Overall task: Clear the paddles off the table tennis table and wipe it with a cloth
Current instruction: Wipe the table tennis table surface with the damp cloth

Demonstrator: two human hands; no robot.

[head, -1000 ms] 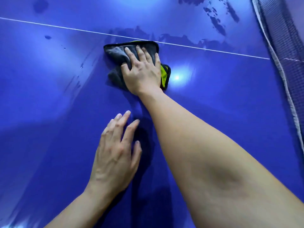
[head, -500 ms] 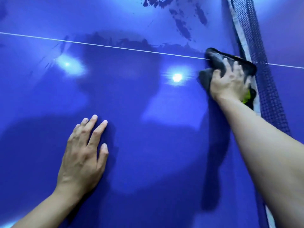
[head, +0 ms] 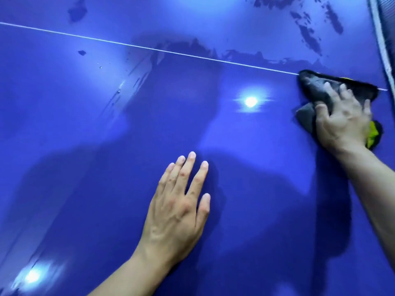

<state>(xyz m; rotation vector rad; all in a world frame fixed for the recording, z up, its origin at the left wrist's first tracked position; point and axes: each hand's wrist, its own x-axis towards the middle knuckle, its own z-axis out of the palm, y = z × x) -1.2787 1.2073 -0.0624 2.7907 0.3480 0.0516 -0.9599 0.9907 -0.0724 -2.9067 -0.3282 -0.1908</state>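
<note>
The blue table tennis table [head: 106, 146] fills the view, glossy, with wet smears along its white centre line [head: 149, 48]. My right hand [head: 344, 118] presses down on a dark grey cloth [head: 316, 88] with a yellow-green underside, at the far right just below the line and close to the net. My left hand [head: 179, 208] lies flat on the table in the lower middle, fingers spread, holding nothing. No paddles are in view.
The net [head: 384, 45] with its white band runs down the right edge. Dark wet patches [head: 310, 33] mark the surface beyond the line at upper right. Ceiling lights reflect as bright spots on the table.
My right hand swept the cloth from the middle of the table rightward to the net, then drew it slightly back from the net. The left hand has stayed planted.
</note>
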